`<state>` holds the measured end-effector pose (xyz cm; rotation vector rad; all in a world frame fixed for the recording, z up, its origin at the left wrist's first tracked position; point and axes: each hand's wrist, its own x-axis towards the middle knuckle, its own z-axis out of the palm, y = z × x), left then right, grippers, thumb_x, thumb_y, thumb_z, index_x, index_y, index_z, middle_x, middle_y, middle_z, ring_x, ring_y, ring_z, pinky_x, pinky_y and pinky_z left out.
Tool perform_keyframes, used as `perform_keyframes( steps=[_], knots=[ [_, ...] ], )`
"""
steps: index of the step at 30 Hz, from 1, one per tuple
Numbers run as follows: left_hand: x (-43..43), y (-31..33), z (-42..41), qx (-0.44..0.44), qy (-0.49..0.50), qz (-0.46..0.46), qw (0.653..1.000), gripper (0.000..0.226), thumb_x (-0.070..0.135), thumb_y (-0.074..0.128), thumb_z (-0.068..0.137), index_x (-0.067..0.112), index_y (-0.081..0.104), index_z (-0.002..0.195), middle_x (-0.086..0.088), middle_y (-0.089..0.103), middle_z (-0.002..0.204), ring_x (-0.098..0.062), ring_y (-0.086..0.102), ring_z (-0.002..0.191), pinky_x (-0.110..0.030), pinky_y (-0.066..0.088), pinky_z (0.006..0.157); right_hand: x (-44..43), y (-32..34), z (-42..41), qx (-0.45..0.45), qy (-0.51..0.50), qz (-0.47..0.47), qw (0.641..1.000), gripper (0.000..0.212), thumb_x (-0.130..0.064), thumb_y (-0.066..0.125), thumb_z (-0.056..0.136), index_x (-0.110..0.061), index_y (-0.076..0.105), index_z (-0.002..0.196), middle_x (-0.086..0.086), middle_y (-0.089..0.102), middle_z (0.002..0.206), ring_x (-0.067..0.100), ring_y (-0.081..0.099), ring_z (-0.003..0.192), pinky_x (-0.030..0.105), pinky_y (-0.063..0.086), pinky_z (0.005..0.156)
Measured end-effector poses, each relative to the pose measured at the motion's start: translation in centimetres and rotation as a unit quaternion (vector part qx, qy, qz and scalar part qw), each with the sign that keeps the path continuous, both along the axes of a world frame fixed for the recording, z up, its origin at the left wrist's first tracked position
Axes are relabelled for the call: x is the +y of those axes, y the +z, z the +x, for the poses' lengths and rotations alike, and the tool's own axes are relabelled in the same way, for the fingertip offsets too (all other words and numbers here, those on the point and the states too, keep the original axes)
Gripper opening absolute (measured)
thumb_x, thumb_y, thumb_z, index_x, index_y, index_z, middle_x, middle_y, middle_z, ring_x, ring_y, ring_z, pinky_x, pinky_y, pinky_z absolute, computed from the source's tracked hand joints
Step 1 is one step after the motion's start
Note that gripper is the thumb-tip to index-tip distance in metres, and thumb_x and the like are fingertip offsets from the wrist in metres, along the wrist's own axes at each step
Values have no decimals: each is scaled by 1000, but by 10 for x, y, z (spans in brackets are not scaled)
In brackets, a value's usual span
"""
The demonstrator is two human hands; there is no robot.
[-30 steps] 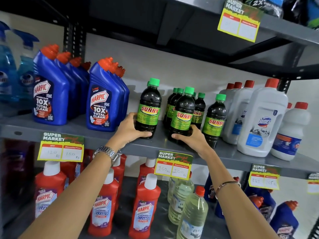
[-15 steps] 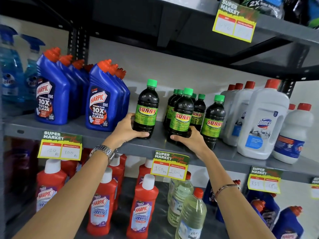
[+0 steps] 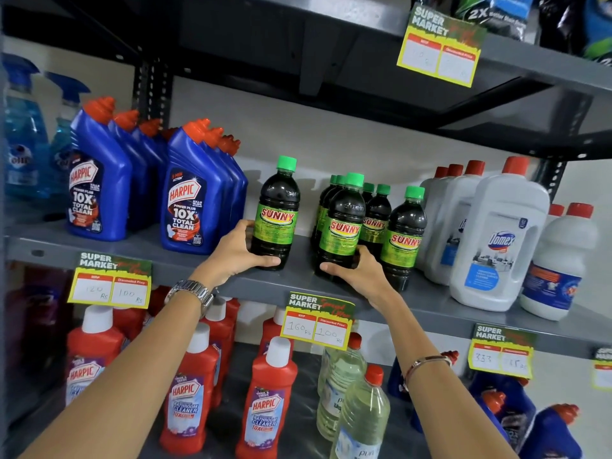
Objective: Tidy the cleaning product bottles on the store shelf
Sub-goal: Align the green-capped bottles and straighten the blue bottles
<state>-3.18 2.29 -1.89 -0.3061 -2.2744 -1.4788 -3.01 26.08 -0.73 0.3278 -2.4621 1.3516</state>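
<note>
Dark Sunny bottles with green caps stand upright on the grey middle shelf (image 3: 185, 276). My left hand (image 3: 236, 251) grips the base of a single Sunny bottle (image 3: 276, 215) that stands apart on the left. My right hand (image 3: 359, 274) holds the base of the front Sunny bottle (image 3: 342, 226) of the cluster. Several more Sunny bottles (image 3: 402, 236) stand behind and to the right of it.
Blue Harpic bottles (image 3: 192, 193) stand in rows to the left, white Domex bottles (image 3: 496, 236) to the right. Blue spray bottles (image 3: 23, 140) sit at far left. Red Harpic bottles (image 3: 268, 402) and clear bottles (image 3: 361, 415) fill the lower shelf. Price tags (image 3: 316, 321) hang from shelf edges.
The left Sunny bottle has slid a little leftward, widening the gap to the cluster. Both hands stay on their bottles' bases.
</note>
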Motion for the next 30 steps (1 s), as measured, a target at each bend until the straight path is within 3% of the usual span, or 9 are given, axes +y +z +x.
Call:
perform_keyframes(
  steps=[9,13,15,17,20,22,25,28,30],
  knots=[
    [0,1,0,-13,2,1,1000,90,17,84,65,14,31,138,-6,51,134,-15,49,116,-27,37,99,-1,0,-3,-14,-7,3,1000,76,-34,77,73,-11,38,134,6,54,132,16,50,108,24,39,87],
    [-2,-3,3,-9,15,-43,999,114,28,85,63,14,9,147,-9,31,149,-22,35,134,-42,31,111,0,-2,4,-26,-35,-7,999,90,-45,76,70,-11,30,139,6,50,136,22,49,123,28,41,94],
    [-9,-6,13,43,22,-27,998,110,28,82,68,16,8,148,-8,30,149,-20,34,134,-44,33,110,-8,-10,16,79,-124,5,989,84,-51,70,72,-13,35,137,7,52,132,23,51,120,38,46,95],
    [-26,-6,28,145,66,-16,987,94,29,78,73,19,19,146,-1,41,141,-12,41,126,-39,40,103,-29,-19,37,236,-213,-33,948,57,-41,66,79,-16,46,127,2,57,117,21,58,107,42,50,85],
    [-67,-2,45,277,183,-6,943,71,25,74,78,22,34,137,6,52,127,-8,51,114,-33,46,91,-84,-16,57,318,-135,-84,935,34,-25,62,81,-19,53,113,-5,61,98,14,62,87,41,53,76],
    [-100,-1,48,320,261,46,909,66,17,74,78,13,39,133,-3,53,126,-15,53,112,-29,44,91,-125,-11,56,275,-36,-34,960,38,-26,63,81,-18,51,116,-4,62,98,13,62,87,40,53,78],
    [-150,-5,46,300,373,55,876,71,14,77,73,-1,40,132,-17,47,130,-32,47,121,-37,38,101,-179,-4,44,182,44,32,982,61,-31,66,81,-11,38,131,6,53,120,21,57,107,35,49,88],
    [-179,-7,39,156,395,10,905,105,32,83,66,-2,21,143,-24,33,141,-38,32,131,-48,30,107,-208,-1,23,82,40,34,995,83,-36,70,78,-4,25,139,15,37,140,30,43,128,35,37,100],
    [-190,-6,34,98,364,1,926,122,39,86,60,1,9,147,-24,25,146,-38,26,135,-50,27,109,-218,1,10,17,58,-2,998,88,-36,74,74,-5,24,140,14,39,143,28,43,130,38,37,105]
  ],
)
